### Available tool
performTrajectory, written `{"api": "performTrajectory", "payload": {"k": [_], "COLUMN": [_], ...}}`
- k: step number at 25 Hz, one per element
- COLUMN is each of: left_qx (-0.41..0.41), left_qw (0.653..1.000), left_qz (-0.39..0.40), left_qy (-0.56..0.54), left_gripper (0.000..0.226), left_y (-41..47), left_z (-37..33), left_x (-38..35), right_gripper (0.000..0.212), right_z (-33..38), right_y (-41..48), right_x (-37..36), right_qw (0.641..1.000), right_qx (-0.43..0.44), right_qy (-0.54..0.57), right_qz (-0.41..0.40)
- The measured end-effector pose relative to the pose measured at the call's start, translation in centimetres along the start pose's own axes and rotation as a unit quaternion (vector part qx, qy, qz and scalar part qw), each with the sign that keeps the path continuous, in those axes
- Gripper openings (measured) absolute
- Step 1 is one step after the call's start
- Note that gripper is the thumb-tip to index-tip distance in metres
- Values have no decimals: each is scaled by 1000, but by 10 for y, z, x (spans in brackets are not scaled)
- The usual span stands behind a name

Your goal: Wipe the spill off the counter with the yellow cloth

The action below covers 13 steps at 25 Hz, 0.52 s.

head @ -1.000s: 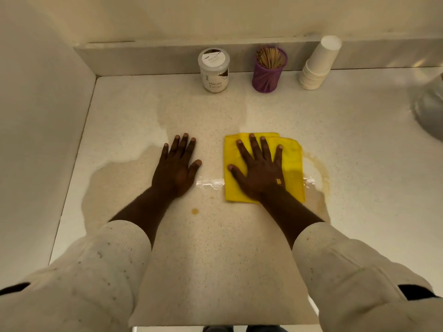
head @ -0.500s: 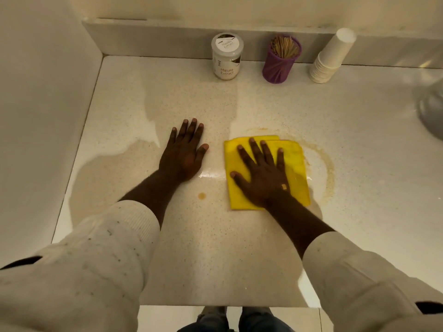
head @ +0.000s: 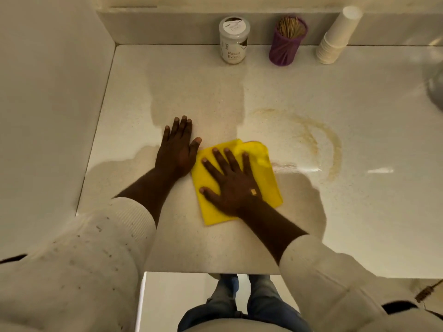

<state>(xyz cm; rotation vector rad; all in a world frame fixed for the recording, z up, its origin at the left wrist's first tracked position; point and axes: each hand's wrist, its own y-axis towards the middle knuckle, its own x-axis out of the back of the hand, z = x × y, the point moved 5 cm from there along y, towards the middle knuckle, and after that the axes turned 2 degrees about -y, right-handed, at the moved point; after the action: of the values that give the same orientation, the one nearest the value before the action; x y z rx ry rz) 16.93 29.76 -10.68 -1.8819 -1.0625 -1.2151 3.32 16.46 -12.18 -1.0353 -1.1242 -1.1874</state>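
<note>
The yellow cloth [head: 269, 185] lies folded on the pale speckled counter [head: 359, 212], near its middle. My right hand [head: 231, 185] presses flat on the cloth with fingers spread. My left hand [head: 176, 149] rests flat and empty on the counter, its thumb touching the cloth's left corner. A brown arc of spill [head: 334, 149] curves to the right of the cloth. A thin wet streak [head: 294, 167] runs from the cloth's right edge toward that arc.
At the back wall stand a white-lidded jar [head: 233, 40], a purple cup of toothpicks [head: 286, 44] and a leaning stack of paper cups [head: 335, 39]. A grey metal object [head: 437, 89] shows at the right edge. A wall [head: 48, 116] bounds the counter's left side.
My right hand has slid the cloth left and toward me, up against my left hand. The brown arc is now uncovered and the small brown drop is no longer visible.
</note>
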Motion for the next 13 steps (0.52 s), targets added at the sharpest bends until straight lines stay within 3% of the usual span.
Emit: {"api": "performTrajectory", "payload": {"k": [2, 6, 8, 13], "left_qx": [1, -12, -5, -21], "left_qw": [1000, 1000, 1000, 1000], "left_qz": [16, 16, 4, -21], "left_qy": [10, 5, -17, -5], "left_gripper": [65, 66, 66, 69], "left_y": [-12, -28, -32, -30], "left_z": [2, -11, -17, -40], "left_x": [-2, -10, -9, -5], "right_gripper": [79, 78, 80, 81], "right_z": [-25, -106, -101, -6], "right_y": [-24, -27, -3, -9], "right_x": [4, 20, 20, -1], "right_qw": [1000, 991, 986, 1000], "right_qx": [0, -126, -165, -18], "right_qy": [-8, -33, -20, -12], "right_qz": [-4, 23, 33, 12]}}
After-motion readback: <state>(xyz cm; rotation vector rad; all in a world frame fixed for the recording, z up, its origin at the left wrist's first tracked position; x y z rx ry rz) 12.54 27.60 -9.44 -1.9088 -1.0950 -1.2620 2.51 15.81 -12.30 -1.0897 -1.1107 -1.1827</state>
